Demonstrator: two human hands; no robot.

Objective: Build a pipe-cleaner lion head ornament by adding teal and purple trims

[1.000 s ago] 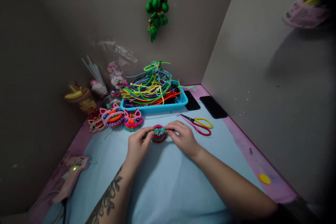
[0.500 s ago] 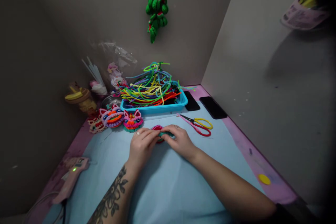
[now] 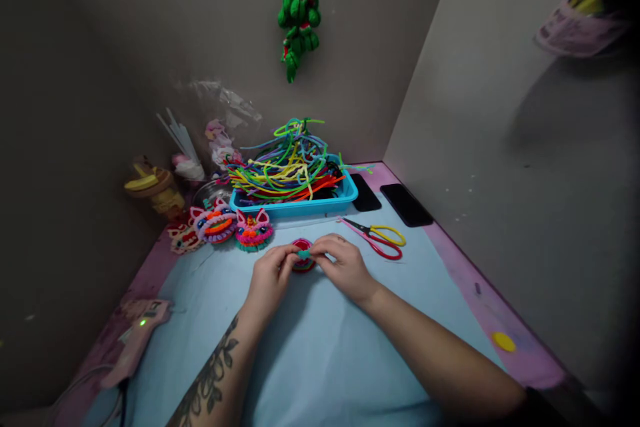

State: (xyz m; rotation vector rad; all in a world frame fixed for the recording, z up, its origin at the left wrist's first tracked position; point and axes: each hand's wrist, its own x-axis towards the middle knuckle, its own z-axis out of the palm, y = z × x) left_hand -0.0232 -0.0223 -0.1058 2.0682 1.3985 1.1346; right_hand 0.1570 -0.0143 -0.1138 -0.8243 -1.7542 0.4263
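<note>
Between my fingertips is a small teal fuzzy piece (image 3: 304,254), which looks like bent pipe cleaner. My left hand (image 3: 271,275) pinches its left end with thumb and forefinger. At the other end, my right hand (image 3: 345,268) has its thumb and fingers closed on it. Directly behind and below the teal piece lies a round coil (image 3: 303,267) in red, pink and green, partly covered by it and by my fingers. To the right of my hands, scissors (image 3: 373,237) with red and yellow handles lie partly spread on the blue cloth (image 3: 320,347).
A blue tray (image 3: 295,211) heaped with colourful pipe cleaners (image 3: 295,173) stands at the back. Several fuzzy animal heads (image 3: 254,230) sit left of it. Two dark phones (image 3: 406,205) lie at the right. A pink glue gun-like device (image 3: 137,343) with a cable is at the left.
My fingertips have drawn apart a little, and my left hand has shifted lower. More of the teal piece and the round coil now shows between them.
</note>
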